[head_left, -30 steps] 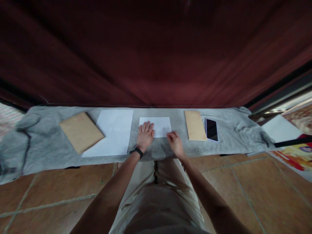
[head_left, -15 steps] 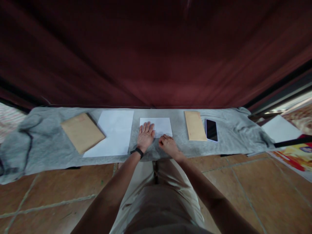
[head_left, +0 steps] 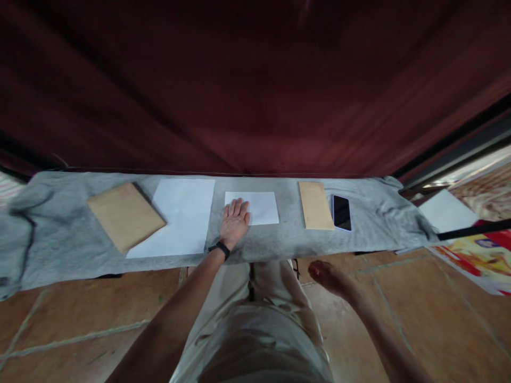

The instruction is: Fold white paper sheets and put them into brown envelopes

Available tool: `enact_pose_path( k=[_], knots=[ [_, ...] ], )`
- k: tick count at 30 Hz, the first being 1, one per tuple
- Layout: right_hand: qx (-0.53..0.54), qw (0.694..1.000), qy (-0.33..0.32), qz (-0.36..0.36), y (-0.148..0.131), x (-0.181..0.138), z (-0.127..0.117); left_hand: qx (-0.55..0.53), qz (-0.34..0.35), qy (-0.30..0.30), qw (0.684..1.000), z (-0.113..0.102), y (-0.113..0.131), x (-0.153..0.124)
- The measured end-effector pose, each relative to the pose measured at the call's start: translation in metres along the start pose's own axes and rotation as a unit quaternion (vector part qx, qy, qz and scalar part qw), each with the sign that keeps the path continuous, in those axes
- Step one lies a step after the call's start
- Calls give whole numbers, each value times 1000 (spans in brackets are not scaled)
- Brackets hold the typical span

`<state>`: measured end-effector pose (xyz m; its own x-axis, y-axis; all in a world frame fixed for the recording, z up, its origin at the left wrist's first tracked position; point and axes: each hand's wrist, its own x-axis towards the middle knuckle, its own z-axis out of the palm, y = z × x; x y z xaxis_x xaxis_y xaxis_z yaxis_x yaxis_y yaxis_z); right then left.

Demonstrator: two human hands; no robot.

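Since the earlier frames, our right hand (head_left: 324, 274) has drawn away from the small paper (head_left: 263, 208) and now hangs lower right of the frame's centre, over the tiled floor (head_left: 355, 330), its fingers loosely curled; we cannot tell whether it holds anything. Our left hand (head_left: 235, 221) stays spread flat on the paper's left part, so our hands are well apart. In the head view, that paper lies at the centre, its long axis running left to right, up and leftward from our right hand; our left is nearer, touching it. It is smooth, white and rectangular, on soft, fuzzy grey cloth (head_left: 275, 239). Left of it, a stiff-looking brown packet (head_left: 125, 217) overlaps a large white sheet (head_left: 183, 218); to the right, a narrow tan envelope (head_left: 315, 205) lies just beside a glossy, round-cornered phone (head_left: 342, 213).
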<state>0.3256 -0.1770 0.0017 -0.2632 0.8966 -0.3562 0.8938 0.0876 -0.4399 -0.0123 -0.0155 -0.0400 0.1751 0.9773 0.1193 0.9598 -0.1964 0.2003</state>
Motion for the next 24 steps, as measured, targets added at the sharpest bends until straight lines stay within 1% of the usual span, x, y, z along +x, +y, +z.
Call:
enact_pose_path(
  k=[2, 4, 5, 7, 8, 11, 15, 19, 24],
  knots=[
    [50, 996, 63, -32, -15, 13, 2, 3, 1, 2, 1000, -1, 0, 0],
    [65, 989, 109, -82, -42, 39, 5, 6, 0, 1, 1000, -2, 0, 0],
    [68, 985, 128, -94, -58, 54, 6, 8, 0, 0, 1000, -3, 0, 0],
    [59, 982, 142, -109, -89, 84, 9, 10, 1, -1, 1000, -4, 0, -1],
    [40, 982, 155, -105, -102, 97, 11, 11, 2, -1, 1000, -4, -1, -1],
    [-24, 985, 150, -82, -128, 127, 14, 12, 5, 5, 1000, -4, -1, -2],
    [-83, 987, 117, -77, -134, 144, 16, 10, 6, 15, 1000, -2, -1, -3],
    [-131, 981, 108, -95, -135, 147, 14, 5, 8, 19, 1000, -1, -1, -4],
    [-200, 965, 96, -138, -142, 148, 12, 6, 11, 15, 1000, -2, -1, -4]
  ],
)
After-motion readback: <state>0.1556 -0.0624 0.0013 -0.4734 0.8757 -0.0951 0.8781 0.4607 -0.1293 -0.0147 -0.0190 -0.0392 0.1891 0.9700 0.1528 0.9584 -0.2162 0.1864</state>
